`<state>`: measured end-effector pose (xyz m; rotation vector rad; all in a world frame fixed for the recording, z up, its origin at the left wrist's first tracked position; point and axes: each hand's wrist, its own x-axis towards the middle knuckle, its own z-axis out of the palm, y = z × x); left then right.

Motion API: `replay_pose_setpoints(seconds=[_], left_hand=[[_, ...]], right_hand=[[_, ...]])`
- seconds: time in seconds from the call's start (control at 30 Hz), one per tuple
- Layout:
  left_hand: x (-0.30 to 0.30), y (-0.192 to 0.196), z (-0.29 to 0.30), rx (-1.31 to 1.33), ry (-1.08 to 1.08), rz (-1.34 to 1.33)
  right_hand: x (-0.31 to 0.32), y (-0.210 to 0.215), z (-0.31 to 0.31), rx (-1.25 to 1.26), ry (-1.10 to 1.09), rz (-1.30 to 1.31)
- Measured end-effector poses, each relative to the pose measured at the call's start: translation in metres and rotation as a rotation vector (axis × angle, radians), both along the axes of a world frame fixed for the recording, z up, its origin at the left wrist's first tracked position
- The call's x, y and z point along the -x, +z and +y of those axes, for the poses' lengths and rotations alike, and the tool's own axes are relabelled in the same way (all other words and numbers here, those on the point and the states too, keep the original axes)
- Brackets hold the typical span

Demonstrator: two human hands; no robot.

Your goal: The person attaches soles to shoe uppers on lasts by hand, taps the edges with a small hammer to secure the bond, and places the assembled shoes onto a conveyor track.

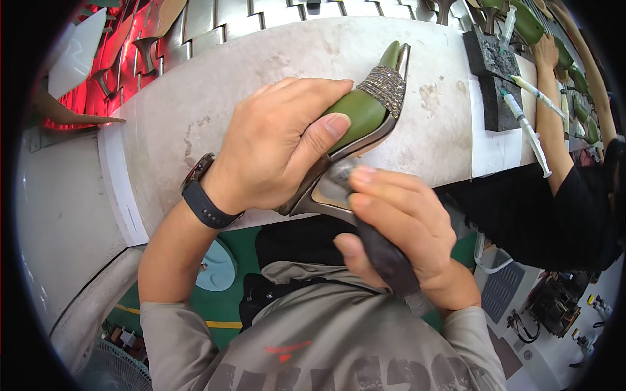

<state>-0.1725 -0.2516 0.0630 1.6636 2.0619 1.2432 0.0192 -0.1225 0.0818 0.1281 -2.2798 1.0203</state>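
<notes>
A shoe on a green last (pixel 360 119) lies tilted over the table's near edge. A glittery band (pixel 383 90) wraps the last near its toe, and a metallic-looking edge runs along the sole. My left hand (pixel 277 140) is closed around the last, its thumb pressed on the green surface. My right hand (pixel 404 218) grips a tool with a dark handle (pixel 385 257) and a blurred, rounded metal head, which looks like a hammer (pixel 342 174). Its head is at the sole near the shoe's heel end; whether it touches cannot be made out.
A stained pale table (pixel 443 58) spans the middle, with a slatted metal conveyor (pixel 225 26) behind it. Red light glows at far left. A dark block (pixel 490 78) stands at right beside syringes (pixel 525 127). Another person's hand (pixel 546 53) reaches towards green lasts there.
</notes>
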Motion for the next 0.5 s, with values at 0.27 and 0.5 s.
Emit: replay_pose_setpoints(seconds=[0.27,0.5], left_hand=[[0.000,0.005,0.006,-0.003,-0.014,0.028],[-0.026,0.031,0.039,0.226,0.129,0.044]], right_hand=[[-0.001,0.019,0.009,-0.064,-0.043,-0.100],[0.001,0.049,0.056,0.785,-0.184,-0.212]])
